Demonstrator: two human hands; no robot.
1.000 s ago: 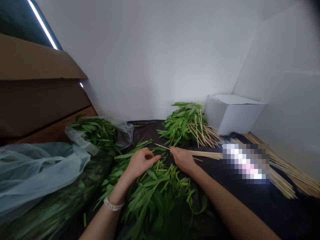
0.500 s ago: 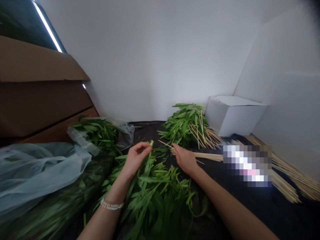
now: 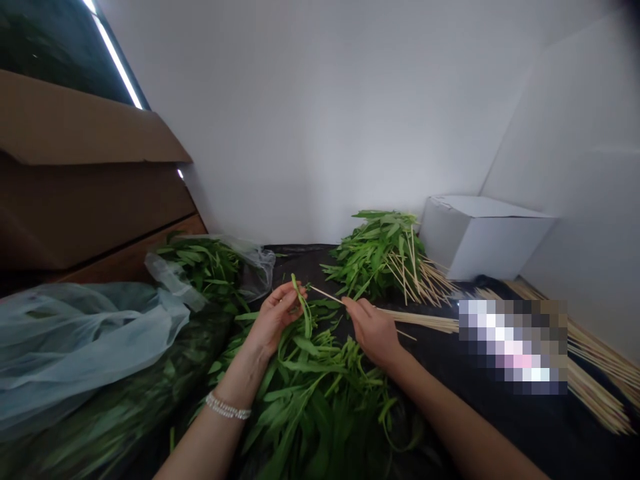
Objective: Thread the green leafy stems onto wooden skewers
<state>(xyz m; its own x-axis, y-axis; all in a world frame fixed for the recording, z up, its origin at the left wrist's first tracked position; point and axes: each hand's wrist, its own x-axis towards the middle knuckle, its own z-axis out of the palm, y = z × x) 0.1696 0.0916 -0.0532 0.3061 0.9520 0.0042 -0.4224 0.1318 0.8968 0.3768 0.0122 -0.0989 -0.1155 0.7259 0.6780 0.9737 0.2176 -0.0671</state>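
My left hand (image 3: pixel 280 313) is closed on a leafy green stem (image 3: pixel 301 303), its cut end poking up past the thumb and its leaves hanging down. My right hand (image 3: pixel 373 330) pinches a thin wooden skewer (image 3: pixel 325 293), whose tip points left toward the stem. Whether the tip touches the stem I cannot tell. Below both hands lies a heap of loose leafy greens (image 3: pixel 320 400). Just right of my right hand, a bundle of skewers (image 3: pixel 425 321) rests on the black sheet (image 3: pixel 450 393).
Skewered greens (image 3: pixel 370 250) are piled against the wall, sticks toward the right. A white box (image 3: pixel 485 237) stands beside them. More skewers (image 3: pixel 600 400) lie at far right, near a blurred-out patch. On the left are bagged greens (image 3: pixel 205 263), a pale plastic bag (image 3: pixel 90 347) and a cardboard box (image 3: pixel 90 213).
My right hand has drawn a skewer out to the left, its tip now near my left hand. The stem in my left hand has turned, and the view has shifted slightly.
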